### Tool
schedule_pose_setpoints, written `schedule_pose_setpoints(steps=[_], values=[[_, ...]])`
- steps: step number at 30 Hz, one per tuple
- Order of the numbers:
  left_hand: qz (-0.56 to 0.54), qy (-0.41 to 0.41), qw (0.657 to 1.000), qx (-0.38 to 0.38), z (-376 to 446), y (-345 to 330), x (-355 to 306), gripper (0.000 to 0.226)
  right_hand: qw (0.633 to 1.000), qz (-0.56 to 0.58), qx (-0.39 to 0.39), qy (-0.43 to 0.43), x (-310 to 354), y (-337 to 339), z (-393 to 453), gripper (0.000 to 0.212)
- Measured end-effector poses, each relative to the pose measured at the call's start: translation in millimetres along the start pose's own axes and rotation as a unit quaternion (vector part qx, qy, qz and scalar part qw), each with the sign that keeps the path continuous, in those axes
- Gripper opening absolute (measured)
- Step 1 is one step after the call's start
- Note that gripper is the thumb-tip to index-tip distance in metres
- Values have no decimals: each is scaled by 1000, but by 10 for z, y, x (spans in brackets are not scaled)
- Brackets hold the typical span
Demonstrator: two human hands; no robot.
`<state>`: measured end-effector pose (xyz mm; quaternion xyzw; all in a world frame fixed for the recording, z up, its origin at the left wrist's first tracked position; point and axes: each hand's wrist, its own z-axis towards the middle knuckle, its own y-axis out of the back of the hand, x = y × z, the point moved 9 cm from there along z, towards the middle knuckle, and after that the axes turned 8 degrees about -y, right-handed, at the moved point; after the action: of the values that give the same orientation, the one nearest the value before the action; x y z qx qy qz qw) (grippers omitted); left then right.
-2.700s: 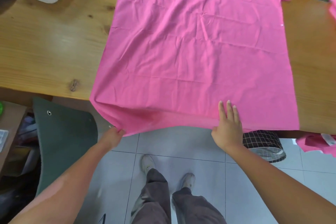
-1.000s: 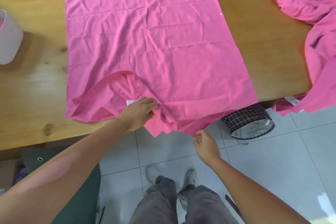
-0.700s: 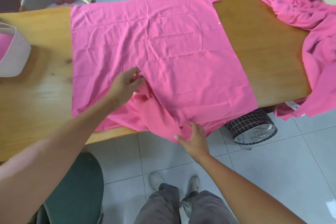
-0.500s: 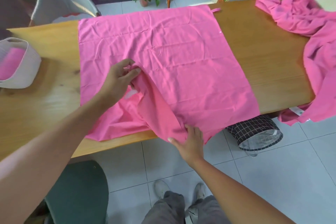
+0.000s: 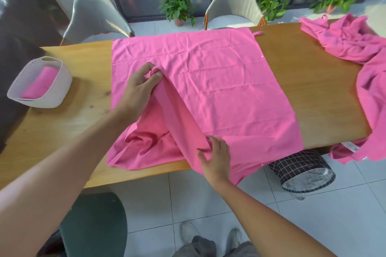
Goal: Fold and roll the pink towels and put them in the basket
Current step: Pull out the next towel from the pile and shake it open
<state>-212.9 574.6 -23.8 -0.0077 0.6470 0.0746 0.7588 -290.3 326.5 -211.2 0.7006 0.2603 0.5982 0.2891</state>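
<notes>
From the head camera, a large pink towel (image 5: 219,89) lies spread across the wooden counter (image 5: 313,94), its near edge hanging over the front. The left hand (image 5: 140,87) pinches a lifted corner of it between thumb and fingers, drawing a raised fold toward the middle. The right hand (image 5: 217,156) rests on the fold at the counter's front edge, its thumb apparently tucked into the cloth. At the left end stands a white basket (image 5: 56,87) holding a rolled pink towel (image 5: 40,83). More pink towels (image 5: 355,41) lie heaped at the right end.
</notes>
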Motion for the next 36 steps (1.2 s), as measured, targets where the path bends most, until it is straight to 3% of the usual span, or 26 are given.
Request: schedule_pose_setpoints(steps=[6, 11, 14, 20, 26, 28, 30, 33, 36], values=[[17, -20, 999, -24, 71, 90, -190, 28, 998, 25, -28, 54, 303, 101, 101, 22], [21, -30, 996, -77, 137, 288, -351, 18, 994, 57, -68, 61, 356, 311, 47, 26], [11, -34, 995, -98, 191, 375, -410, 13, 994, 79, -66, 40, 336, 395, 93, 17], [0, -13, 980, -196, 204, 604, -582, 24, 989, 89, -117, 30, 485, 763, 168, 16], [-5, -8, 972, -233, 187, 816, -649, 28, 999, -7, -18, 46, 374, 645, 125, 51], [3, -9, 971, -241, 184, 887, -645, 23, 997, -45, 40, 57, 280, 519, 88, 72], [10, -10, 969, -247, 175, 950, -631, 24, 989, -83, 100, 66, 163, 391, 43, 80], [9, 2, 968, -253, 154, 1031, -576, 33, 965, -191, 168, 71, -112, 229, -17, 58], [13, 7, 967, -255, 153, 1092, -547, 38, 949, -272, 157, 35, -391, 310, -6, 39]])
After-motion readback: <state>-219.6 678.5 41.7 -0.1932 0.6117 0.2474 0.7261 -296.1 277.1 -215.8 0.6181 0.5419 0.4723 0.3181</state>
